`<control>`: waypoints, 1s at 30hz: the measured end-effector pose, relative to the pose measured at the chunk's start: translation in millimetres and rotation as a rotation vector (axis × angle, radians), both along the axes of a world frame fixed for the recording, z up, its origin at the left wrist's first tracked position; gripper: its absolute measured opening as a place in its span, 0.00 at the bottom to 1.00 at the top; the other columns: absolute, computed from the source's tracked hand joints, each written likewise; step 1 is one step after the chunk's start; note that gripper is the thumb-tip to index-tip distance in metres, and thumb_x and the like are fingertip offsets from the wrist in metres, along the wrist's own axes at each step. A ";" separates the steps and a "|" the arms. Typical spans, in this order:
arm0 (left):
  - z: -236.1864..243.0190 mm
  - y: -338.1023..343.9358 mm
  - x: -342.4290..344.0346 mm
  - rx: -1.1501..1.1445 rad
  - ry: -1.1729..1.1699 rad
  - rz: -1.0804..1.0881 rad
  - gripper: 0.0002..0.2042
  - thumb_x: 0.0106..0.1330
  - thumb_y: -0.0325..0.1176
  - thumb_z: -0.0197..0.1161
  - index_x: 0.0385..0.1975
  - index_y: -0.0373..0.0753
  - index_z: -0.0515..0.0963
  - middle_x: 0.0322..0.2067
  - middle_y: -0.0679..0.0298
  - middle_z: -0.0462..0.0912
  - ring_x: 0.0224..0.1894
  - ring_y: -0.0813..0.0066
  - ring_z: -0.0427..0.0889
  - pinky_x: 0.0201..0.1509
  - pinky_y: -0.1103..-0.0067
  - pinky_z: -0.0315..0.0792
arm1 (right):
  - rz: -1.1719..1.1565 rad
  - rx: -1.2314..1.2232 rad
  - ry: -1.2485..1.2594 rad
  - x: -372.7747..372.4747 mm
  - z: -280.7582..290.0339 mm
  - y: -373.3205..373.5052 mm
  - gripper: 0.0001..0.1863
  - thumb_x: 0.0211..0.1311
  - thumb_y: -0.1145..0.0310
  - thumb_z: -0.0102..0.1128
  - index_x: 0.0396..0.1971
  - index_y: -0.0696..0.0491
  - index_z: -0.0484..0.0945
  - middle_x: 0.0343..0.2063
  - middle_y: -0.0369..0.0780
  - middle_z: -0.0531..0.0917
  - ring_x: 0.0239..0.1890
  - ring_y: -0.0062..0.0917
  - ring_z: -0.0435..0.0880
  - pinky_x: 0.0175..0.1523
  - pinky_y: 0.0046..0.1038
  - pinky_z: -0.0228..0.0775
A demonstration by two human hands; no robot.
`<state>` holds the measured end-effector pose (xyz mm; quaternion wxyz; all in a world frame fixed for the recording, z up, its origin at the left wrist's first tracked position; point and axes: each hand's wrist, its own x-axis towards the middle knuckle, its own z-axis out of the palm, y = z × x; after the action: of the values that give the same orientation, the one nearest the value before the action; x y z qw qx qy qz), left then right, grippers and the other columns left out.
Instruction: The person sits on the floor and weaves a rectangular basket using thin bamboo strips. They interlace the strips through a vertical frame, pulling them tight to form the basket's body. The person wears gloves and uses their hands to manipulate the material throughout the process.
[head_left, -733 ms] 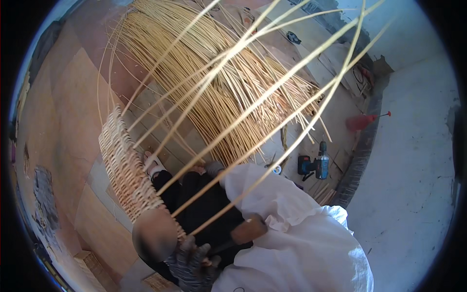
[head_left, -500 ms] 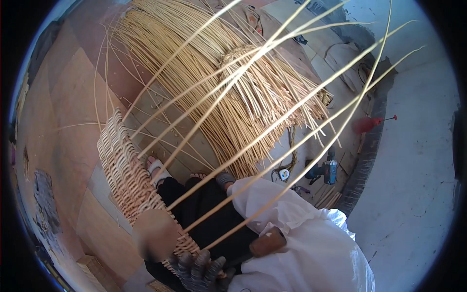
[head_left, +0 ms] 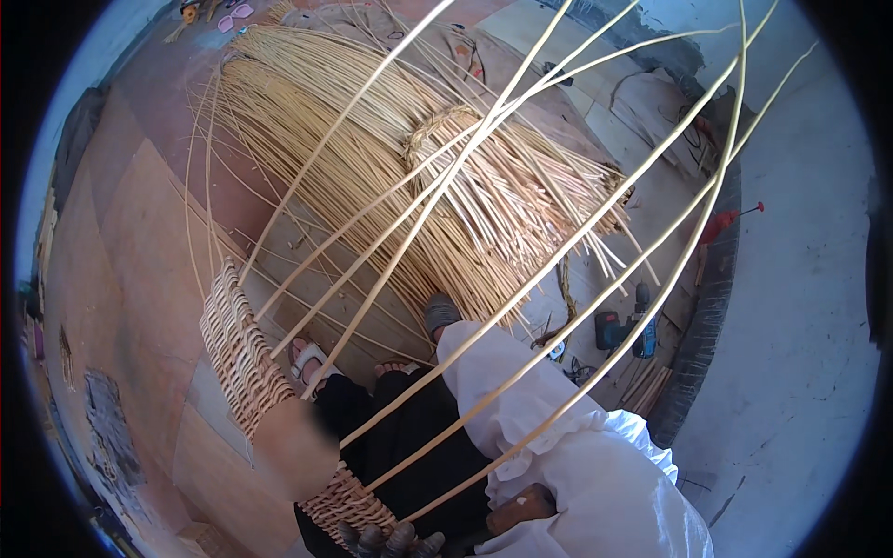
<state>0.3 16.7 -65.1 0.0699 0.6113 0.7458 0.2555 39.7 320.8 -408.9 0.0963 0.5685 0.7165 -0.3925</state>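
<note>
A long woven wicker panel (head_left: pixel 246 349) slants from the left down to the lower edge, and several long pale canes rise from it toward the upper right. At its lower end, the fingertips of my left hand (head_left: pixel 389 541), in a grey glove, curl over the weave; the palm is cut off. A smooth blurred patch hides part of the panel. A white sleeve (head_left: pixel 530 381) ends in a grey-gloved shape, seemingly my right hand (head_left: pixel 442 312), near the thick ends of a big cane bundle (head_left: pixel 326 130). Its fingers cannot be made out.
A blue cordless drill (head_left: pixel 642 333) and a red object with a thin rod (head_left: pixel 721 223) lie right, by the pale wall (head_left: pixel 791 307). A small brown object (head_left: pixel 521 509) rests against the white cloth. Black trousers (head_left: pixel 414 418) and sandalled feet (head_left: pixel 307 356) lie beneath the canes. Pink glasses (head_left: pixel 235 16) lie far back.
The view has shifted, so the panel's upper end sits lower. The left hand has slid mostly out at the lower edge. The grey-gloved shape by the bundle has moved farther up, over the cane ends.
</note>
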 end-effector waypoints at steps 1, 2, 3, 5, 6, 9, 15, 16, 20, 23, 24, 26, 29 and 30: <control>0.6 0.1 -0.6 0.009 0.000 -0.003 0.15 0.65 0.50 0.52 0.46 0.56 0.78 0.54 0.64 0.73 0.65 0.60 0.60 0.69 0.52 0.50 | -0.001 0.003 -0.004 0.6 -0.4 5.8 0.17 0.64 0.51 0.47 0.30 0.49 0.74 0.24 0.39 0.76 0.27 0.36 0.73 0.32 0.37 0.66; 2.0 0.8 -1.3 0.008 0.005 -0.008 0.15 0.64 0.50 0.52 0.46 0.56 0.78 0.54 0.64 0.73 0.65 0.60 0.60 0.69 0.52 0.50 | -0.003 0.002 -0.008 1.9 -0.1 8.9 0.17 0.64 0.51 0.47 0.30 0.49 0.74 0.25 0.39 0.76 0.28 0.36 0.73 0.33 0.37 0.66; 3.2 2.6 0.4 0.009 0.009 -0.003 0.15 0.64 0.50 0.52 0.46 0.56 0.78 0.54 0.64 0.72 0.65 0.60 0.61 0.69 0.52 0.49 | 0.003 0.001 -0.014 3.2 -1.0 10.7 0.17 0.64 0.51 0.47 0.31 0.49 0.74 0.25 0.40 0.76 0.28 0.37 0.74 0.33 0.38 0.66; 5.0 1.2 2.9 0.006 0.022 0.009 0.15 0.64 0.49 0.53 0.47 0.56 0.77 0.54 0.64 0.72 0.65 0.59 0.61 0.69 0.53 0.49 | 0.017 0.000 -0.006 2.6 -3.1 11.3 0.17 0.64 0.51 0.47 0.31 0.50 0.74 0.26 0.40 0.77 0.29 0.38 0.74 0.34 0.38 0.66; 4.0 -0.7 3.7 0.001 0.024 0.013 0.15 0.64 0.49 0.53 0.47 0.56 0.77 0.54 0.64 0.72 0.65 0.59 0.61 0.69 0.53 0.49 | 0.026 0.002 -0.008 4.2 -2.2 11.5 0.17 0.63 0.51 0.47 0.31 0.50 0.74 0.26 0.41 0.77 0.29 0.38 0.74 0.34 0.38 0.67; 3.6 -2.5 4.4 -0.003 0.006 0.012 0.15 0.64 0.47 0.54 0.47 0.54 0.77 0.54 0.64 0.72 0.65 0.58 0.61 0.69 0.53 0.50 | 0.035 0.004 0.000 5.3 0.9 0.2 0.17 0.63 0.52 0.47 0.32 0.50 0.74 0.27 0.41 0.78 0.30 0.39 0.75 0.35 0.39 0.67; 6.1 1.3 1.4 -0.027 -0.011 -0.027 0.16 0.62 0.45 0.59 0.47 0.48 0.77 0.53 0.58 0.72 0.60 0.54 0.66 0.64 0.54 0.56 | 0.039 -0.011 0.084 8.9 7.9 -55.7 0.17 0.63 0.52 0.47 0.33 0.51 0.75 0.29 0.43 0.79 0.33 0.41 0.77 0.38 0.40 0.68; 6.8 -0.2 4.2 -0.029 -0.021 -0.019 0.16 0.62 0.45 0.60 0.47 0.47 0.77 0.54 0.57 0.72 0.59 0.54 0.67 0.63 0.54 0.57 | 0.044 -0.029 0.094 12.4 9.7 -66.3 0.17 0.63 0.52 0.47 0.33 0.51 0.75 0.29 0.44 0.79 0.33 0.42 0.77 0.38 0.40 0.68; 12.5 1.8 2.5 -0.041 0.015 -0.042 0.19 0.60 0.48 0.62 0.45 0.44 0.77 0.52 0.55 0.73 0.55 0.54 0.71 0.60 0.56 0.60 | 0.058 -0.058 0.143 17.7 25.6 -99.5 0.17 0.63 0.53 0.48 0.33 0.52 0.75 0.30 0.45 0.80 0.35 0.43 0.78 0.40 0.41 0.69; 19.2 11.5 3.1 -0.022 0.039 -0.039 0.16 0.64 0.47 0.57 0.44 0.43 0.77 0.46 0.55 0.76 0.53 0.56 0.72 0.60 0.58 0.61 | 0.045 -0.051 0.159 40.0 29.1 -104.8 0.17 0.63 0.53 0.48 0.34 0.52 0.75 0.31 0.46 0.81 0.36 0.45 0.79 0.41 0.42 0.70; 16.8 8.4 4.2 -0.029 0.083 -0.044 0.19 0.64 0.51 0.56 0.45 0.45 0.75 0.49 0.55 0.74 0.56 0.54 0.69 0.61 0.57 0.59 | 0.039 -0.042 0.171 48.0 29.2 -100.8 0.17 0.63 0.53 0.48 0.34 0.52 0.75 0.32 0.46 0.81 0.36 0.45 0.79 0.41 0.42 0.70; 8.5 1.3 5.5 -0.048 0.169 -0.023 0.23 0.62 0.59 0.53 0.48 0.50 0.73 0.54 0.57 0.70 0.62 0.50 0.62 0.63 0.54 0.56 | 0.045 -0.028 0.182 69.6 34.4 -94.4 0.17 0.63 0.54 0.48 0.34 0.53 0.75 0.32 0.47 0.82 0.37 0.46 0.80 0.42 0.43 0.70; 12.7 -8.8 6.5 -0.058 0.153 -0.032 0.23 0.62 0.57 0.54 0.47 0.46 0.73 0.55 0.55 0.70 0.62 0.49 0.62 0.63 0.54 0.55 | 0.056 0.035 0.221 110.0 70.9 -101.1 0.18 0.61 0.54 0.51 0.38 0.55 0.74 0.32 0.51 0.81 0.38 0.50 0.79 0.43 0.47 0.69; 13.5 -9.9 5.5 -0.056 0.141 -0.041 0.23 0.62 0.56 0.55 0.47 0.45 0.73 0.55 0.54 0.70 0.62 0.49 0.62 0.63 0.54 0.55 | 0.078 0.069 0.237 123.9 71.0 -107.6 0.17 0.60 0.55 0.51 0.39 0.54 0.74 0.32 0.51 0.81 0.37 0.50 0.79 0.42 0.47 0.69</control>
<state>5.8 6.7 -51.6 0.0396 0.6406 0.7431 0.1893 163.6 213.2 -337.8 0.0066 0.4928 0.7576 -0.4280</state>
